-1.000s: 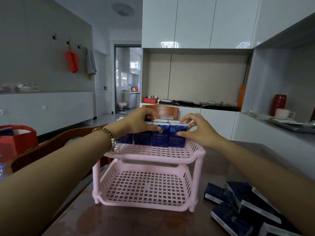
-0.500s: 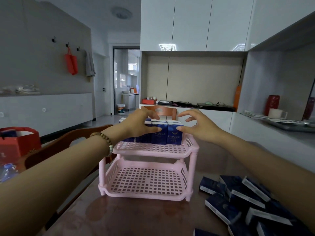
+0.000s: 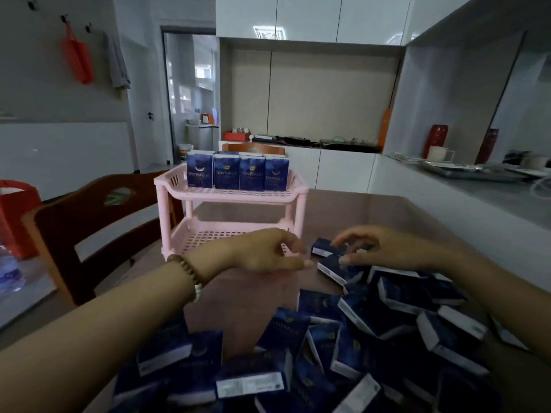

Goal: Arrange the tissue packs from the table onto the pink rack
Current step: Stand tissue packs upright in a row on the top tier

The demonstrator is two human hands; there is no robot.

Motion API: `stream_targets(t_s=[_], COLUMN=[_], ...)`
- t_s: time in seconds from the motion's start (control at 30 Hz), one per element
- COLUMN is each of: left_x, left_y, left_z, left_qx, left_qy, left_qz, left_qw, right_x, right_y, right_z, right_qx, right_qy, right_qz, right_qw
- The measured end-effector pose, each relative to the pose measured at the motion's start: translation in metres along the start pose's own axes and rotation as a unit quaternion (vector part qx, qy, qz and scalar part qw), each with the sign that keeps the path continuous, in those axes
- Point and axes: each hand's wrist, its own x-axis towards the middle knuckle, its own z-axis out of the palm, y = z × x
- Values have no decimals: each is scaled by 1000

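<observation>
A pink rack (image 3: 232, 198) with two shelves stands on the brown table (image 3: 372, 213), and four dark blue tissue packs (image 3: 226, 175) stand upright side by side along the back of its top shelf, their printed fronts facing the person and touching one another. The lower shelf (image 3: 208, 235) shows only its left and middle grid; its front right corner is hidden behind the left hand (image 3: 265, 251). That hand hovers in front of the rack with its fingers loosely curled and the thumb pointing right, and nothing can be seen in it, though motion blur smears its outline. A bead bracelet (image 3: 185, 272) sits on its wrist. The right hand (image 3: 384, 248) reaches over the far end of a loose pile of tissue packs (image 3: 396, 296) spread across the near right of the table, fingers arched and apart above one small pack (image 3: 328, 247), the thumb low beside another; blur makes it impossible to tell whether it has a grip on either. The nearest packs in the pile are cut off by the bottom edge and too soft to read. A wooden chair (image 3: 89, 210) stands left of the table, and a red bag (image 3: 15, 216) and a water bottle (image 3: 9, 272) are cut by the left edge.
</observation>
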Motion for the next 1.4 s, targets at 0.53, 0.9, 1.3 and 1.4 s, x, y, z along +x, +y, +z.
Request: stream_targets(t_s=[0.53,0.9,1.3,1.4], left_x=[18,29,24,18], left_y=[-1,-9,-17,-22], left_z=[61,65,47,30], left_qx=[-60,-59,-147,-195], left_qy=[-120,-101,-85,-27], left_qz=[-48,-63,-79,-82], left_qw=[990,991,982,977], right_x=[-48,-37,-21,-16], right_y=[42,52,40,29], right_z=[21,33,31,27], right_qx=[-12,19,207,244], right_qy=[-81,-29,50,76], right_qz=[45,55,34,22], right_qw=[996,998,977,967])
